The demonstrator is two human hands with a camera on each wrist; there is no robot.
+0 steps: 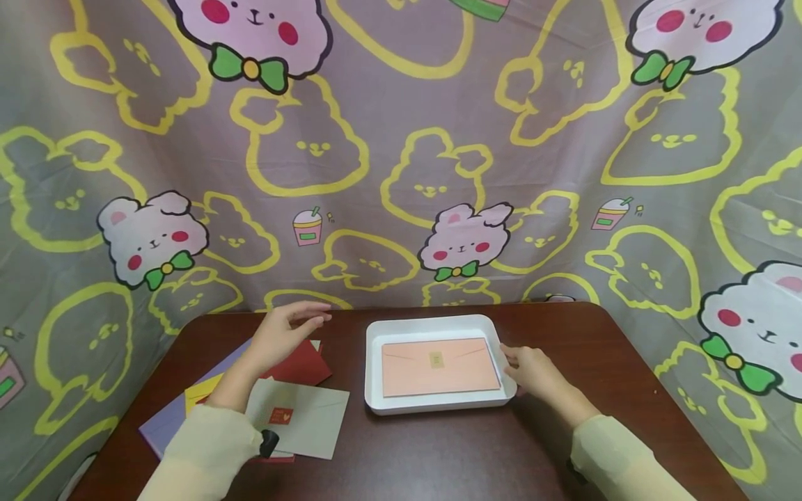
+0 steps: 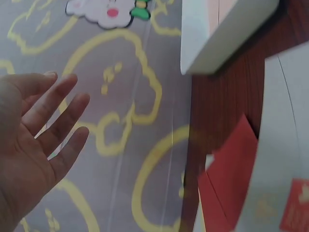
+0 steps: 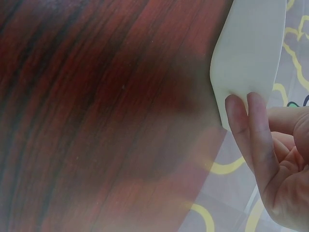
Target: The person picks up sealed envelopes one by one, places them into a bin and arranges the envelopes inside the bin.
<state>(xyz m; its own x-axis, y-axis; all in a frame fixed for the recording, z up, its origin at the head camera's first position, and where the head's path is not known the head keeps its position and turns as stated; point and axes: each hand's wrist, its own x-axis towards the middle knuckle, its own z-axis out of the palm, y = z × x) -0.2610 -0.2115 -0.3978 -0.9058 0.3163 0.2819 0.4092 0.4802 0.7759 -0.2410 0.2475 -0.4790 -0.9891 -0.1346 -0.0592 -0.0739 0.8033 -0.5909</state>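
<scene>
A white tray (image 1: 438, 402) sits on the table with a pink envelope (image 1: 407, 372) lying flat in it, a small gold sticker at its middle. At the tray's right side my right hand (image 1: 535, 376) pinches the rim; in the right wrist view two fingertips (image 3: 257, 104) lie against its outer wall. My left hand (image 1: 285, 337) hangs above a pile of envelopes left of the tray, fingers loosely bent and holding nothing. On that pile a pale grey envelope (image 1: 313, 417) with a red sticker overlaps a red one (image 1: 307, 365).
Lower in the pile lie a yellow envelope (image 1: 199, 396) and a purple one (image 1: 164, 424). The dark brown wooden table (image 1: 426, 459) meets a grey cloth (image 1: 376, 160) printed with cartoon animals behind it and at both sides.
</scene>
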